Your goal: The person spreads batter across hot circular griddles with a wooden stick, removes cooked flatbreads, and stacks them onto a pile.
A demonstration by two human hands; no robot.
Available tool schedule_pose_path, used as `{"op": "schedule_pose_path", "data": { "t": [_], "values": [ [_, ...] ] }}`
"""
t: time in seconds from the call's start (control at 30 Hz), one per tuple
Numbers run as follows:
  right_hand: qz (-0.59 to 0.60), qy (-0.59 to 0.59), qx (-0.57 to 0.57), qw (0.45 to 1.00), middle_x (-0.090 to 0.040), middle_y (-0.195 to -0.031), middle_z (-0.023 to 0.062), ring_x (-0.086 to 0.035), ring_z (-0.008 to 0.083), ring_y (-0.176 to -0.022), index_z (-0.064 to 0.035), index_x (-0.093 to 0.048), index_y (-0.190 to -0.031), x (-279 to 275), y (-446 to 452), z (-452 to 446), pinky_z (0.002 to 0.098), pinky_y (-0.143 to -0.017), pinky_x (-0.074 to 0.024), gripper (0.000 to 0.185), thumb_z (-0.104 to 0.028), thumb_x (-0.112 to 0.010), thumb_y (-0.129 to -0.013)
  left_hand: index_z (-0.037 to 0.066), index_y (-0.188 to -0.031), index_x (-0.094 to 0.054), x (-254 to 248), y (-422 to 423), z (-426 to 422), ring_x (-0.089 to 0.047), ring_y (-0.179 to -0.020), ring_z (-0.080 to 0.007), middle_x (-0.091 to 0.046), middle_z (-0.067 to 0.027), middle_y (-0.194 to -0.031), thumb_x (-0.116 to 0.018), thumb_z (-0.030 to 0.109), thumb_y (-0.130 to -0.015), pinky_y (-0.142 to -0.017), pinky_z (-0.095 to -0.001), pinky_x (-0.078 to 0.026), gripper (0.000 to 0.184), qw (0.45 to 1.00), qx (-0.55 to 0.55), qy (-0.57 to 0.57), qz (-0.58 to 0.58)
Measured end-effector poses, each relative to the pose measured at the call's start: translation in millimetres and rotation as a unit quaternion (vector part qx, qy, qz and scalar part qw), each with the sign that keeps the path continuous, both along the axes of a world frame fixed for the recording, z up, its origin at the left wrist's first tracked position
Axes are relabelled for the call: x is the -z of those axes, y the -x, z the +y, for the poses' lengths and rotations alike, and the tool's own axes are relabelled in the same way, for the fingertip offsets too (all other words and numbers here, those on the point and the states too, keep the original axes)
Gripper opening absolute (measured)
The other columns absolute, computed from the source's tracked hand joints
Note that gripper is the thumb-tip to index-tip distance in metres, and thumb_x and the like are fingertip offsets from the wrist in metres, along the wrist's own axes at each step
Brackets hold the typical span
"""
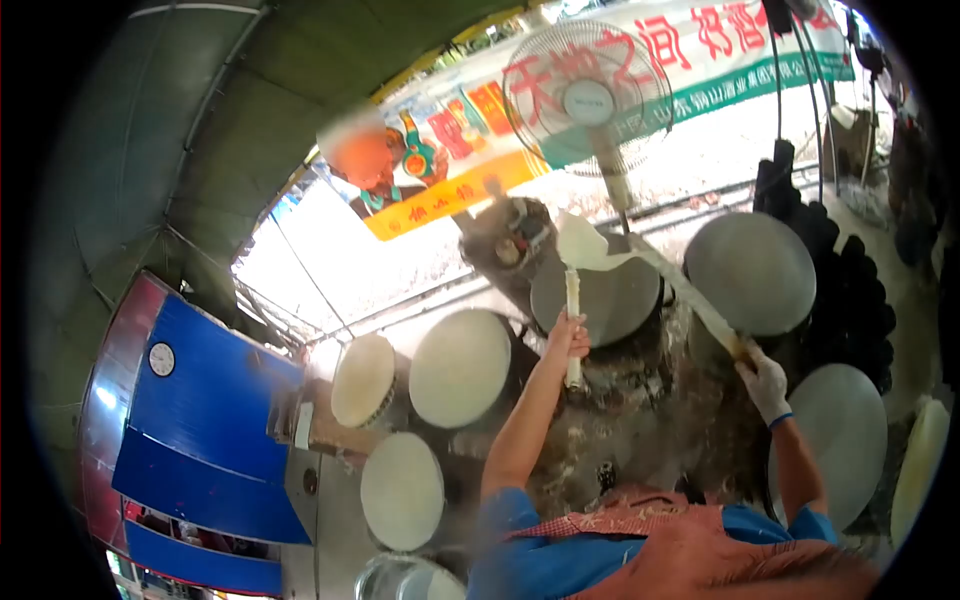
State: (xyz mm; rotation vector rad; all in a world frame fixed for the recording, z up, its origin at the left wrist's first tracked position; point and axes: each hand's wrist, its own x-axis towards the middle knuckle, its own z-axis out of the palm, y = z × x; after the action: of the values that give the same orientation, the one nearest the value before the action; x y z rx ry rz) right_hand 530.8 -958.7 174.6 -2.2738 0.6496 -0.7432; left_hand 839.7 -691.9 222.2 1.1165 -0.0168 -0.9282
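Beyond the hands is a round grey griddle [625, 300], partly covered from view. Over its right edge slants a long whitish stick [690, 295], gripped by the right hand [766, 384]. A smooth cream sheet [583, 243], pale and slightly curved, spans from that stick to a shorter cream rod [573, 290], clasped in the left hand [570, 337]. Blur obscures the joins; the right palm is hidden.
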Motion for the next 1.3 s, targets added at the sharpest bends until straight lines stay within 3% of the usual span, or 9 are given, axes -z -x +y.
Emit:
{"op": "schedule_pose_path", "data": {
  "t": [0.17,0.27,0.47,0.57,0.73,0.83,0.97,1.23,1.3],
  "values": [
    [0.128,0.119,-0.037,0.984,-0.064,-0.076,0.0126,-0.062,0.0326,-0.072,-0.01,-0.065,-0.082,29.0,-145.4,22.2,0.0446,-0.064,-0.0483,0.02,-0.029,-0.06,-0.081,0.013,-0.105,-0.051,105.5,-111.4,-81.9,-0.037,-0.035,-0.0157,-0.042,-0.0038,-0.053,-0.053,0.019,-0.088,-0.032,-0.0336,-0.029,0.019,0.99,-0.044,-0.122,-0.06],
    [0.149,0.07,-0.012,0.986,-0.065,-0.077,0.0159,-0.062,0.0341,-0.072,-0.0108,-0.068,-0.091,69.2,-176.1,12.2,0.0435,-0.066,-0.0497,0.026,-0.033,-0.06,-0.08,0.021,-0.137,-0.039,248.9,-205.2,-79.1,-0.05,-0.044,-0.0268,-0.055,-0.012,-0.061,-0.051,0.017,-0.086,-0.043,-0.0413,-0.04,0.052,0.745,-0.112,-0.404,-0.519],
    [-0.172,-0.342,0.021,0.924,-0.066,-0.077,0.0101,-0.059,0.0098,-0.064,-0.0088,-0.068,-0.106,102.8,-225.9,33.5,0.0265,-0.061,-0.0459,0.026,-0.021,-0.061,-0.085,0.023,-0.147,-0.018,125.8,-174.4,-34.8,-0.06,-0.074,-0.0382,-0.063,-0.0165,-0.087,-0.046,0.01,-0.086,-0.064,-0.0483,-0.046,0.069,0.63,0.073,-0.514,-0.578],
    [0.176,0.06,0.062,0.981,-0.065,-0.077,0.0158,-0.065,0.0295,-0.071,-0.0112,-0.069,-0.084,118.5,-249.2,33.5,0.0423,-0.065,-0.0494,0.032,-0.04,-0.055,-0.087,0.025,-0.146,-0.021,101.0,-188.7,-45.7,-0.063,-0.078,-0.0324,-0.064,-0.0198,-0.092,-0.051,0.011,-0.084,-0.068,-0.0431,-0.048,0.07,0.716,-0.035,-0.404,-0.568],
    [-0.002,-0.335,0.052,0.941,-0.069,-0.082,0.0124,-0.066,0.03,-0.078,-0.0032,-0.069,-0.094,90.7,-284.2,60.6,0.0372,-0.073,-0.051,0.032,-0.032,-0.062,-0.081,0.019,-0.145,-0.028,61.0,-209.6,5.5,-0.059,-0.074,-0.0194,-0.056,-0.014,-0.119,-0.053,0.005,-0.085,-0.067,-0.0306,-0.048,0.066,0.737,-0.161,-0.183,-0.631],
    [0.02,0.06,0.08,0.995,-0.069,-0.083,0.0128,-0.065,0.0327,-0.071,-0.0062,-0.069,-0.096,127.1,-340.8,68.0,0.0362,-0.066,-0.0519,0.03,-0.031,-0.061,-0.082,0.012,-0.144,-0.029,80.0,-171.9,62.3,-0.054,-0.085,-0.0211,-0.053,-0.0135,-0.124,-0.052,0.003,-0.082,-0.073,-0.0311,-0.045,0.067,0.824,-0.035,-0.243,-0.51],
    [0.071,-0.177,0.031,0.981,-0.069,-0.091,0.0144,-0.067,0.0277,-0.076,-0.0058,-0.07,-0.098,64.1,-275.7,27.3,0.0336,-0.071,-0.0519,0.029,-0.028,-0.059,-0.083,0.006,-0.143,-0.03,147.7,-89.1,166.6,-0.04,-0.129,-0.0305,-0.04,-0.018,-0.14,-0.053,0.002,-0.076,-0.1,-0.0332,-0.036,0.071,0.803,0.035,-0.299,-0.515],
    [0.119,-0.196,-0.026,0.973,-0.069,-0.09,0.0151,-0.067,0.0249,-0.081,-0.0022,-0.067,-0.1,44.9,-285.5,73.9,0.0319,-0.077,-0.0508,0.035,-0.031,-0.064,-0.079,0.01,-0.144,-0.029,97.6,-33.3,196.1,-0.052,-0.113,-0.0289,-0.047,-0.0133,-0.135,-0.053,0.006,-0.085,-0.089,-0.031,-0.042,0.064,0.834,0.067,-0.411,-0.363],
    [-0.115,-0.491,0.005,0.863,-0.07,-0.08,0.006,-0.064,0.0147,-0.066,-0.0051,-0.07,-0.099,33.4,-262.9,64.9,0.0275,-0.069,-0.0516,0.022,-0.018,-0.059,-0.084,0.011,-0.144,-0.028,127.7,-42.9,204.9,-0.052,-0.115,-0.0301,-0.047,-0.0137,-0.136,-0.053,0.008,-0.086,-0.09,-0.0321,-0.041,0.064,0.814,0.059,-0.415,-0.403]
  ]
}}
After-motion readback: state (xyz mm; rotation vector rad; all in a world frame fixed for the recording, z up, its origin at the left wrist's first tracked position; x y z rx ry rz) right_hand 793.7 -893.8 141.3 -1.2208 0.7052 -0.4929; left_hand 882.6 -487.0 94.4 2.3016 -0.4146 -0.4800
